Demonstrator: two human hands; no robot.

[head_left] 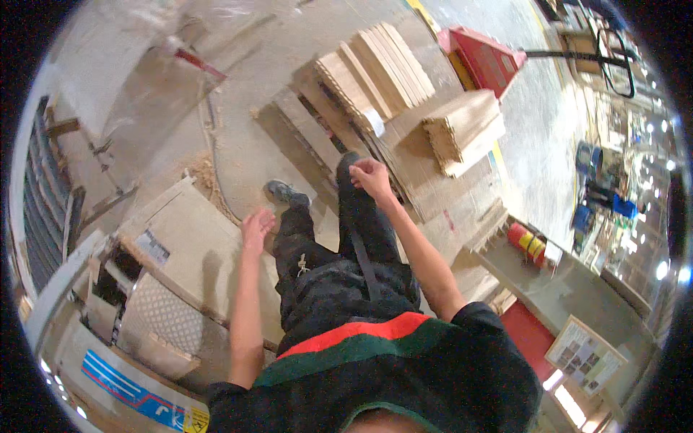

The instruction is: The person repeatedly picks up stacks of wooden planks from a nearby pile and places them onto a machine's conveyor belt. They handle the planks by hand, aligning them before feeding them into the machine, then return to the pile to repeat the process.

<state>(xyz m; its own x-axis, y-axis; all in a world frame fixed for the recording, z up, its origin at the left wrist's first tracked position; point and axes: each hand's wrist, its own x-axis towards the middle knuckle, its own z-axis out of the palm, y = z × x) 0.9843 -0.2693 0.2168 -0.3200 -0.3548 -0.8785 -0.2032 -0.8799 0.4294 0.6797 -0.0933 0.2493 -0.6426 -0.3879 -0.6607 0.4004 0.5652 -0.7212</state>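
Note:
My left hand (258,229) hangs in the air beside my left thigh, near a grey-beige machine panel (191,231). Its fingers are loosely stretched and nothing shows in them. In front of my right leg, my right hand (369,178) has its fingers curled together; I see no object in it. Past that hand lies a stack of long wooden strips (375,76) on a board-topped pallet (307,133). A smaller bundle of wooden strips (464,132) rests to its right on a flat brown sheet (426,191). Neither hand touches the wood.
A red pallet jack (485,59) with a black handle stands beyond the wood. At right, a red fire extinguisher (527,244) is by a grey cabinet (577,278). Sawdust (206,177) lies on the floor near a cable. Further right, a person in blue (622,205) is distant.

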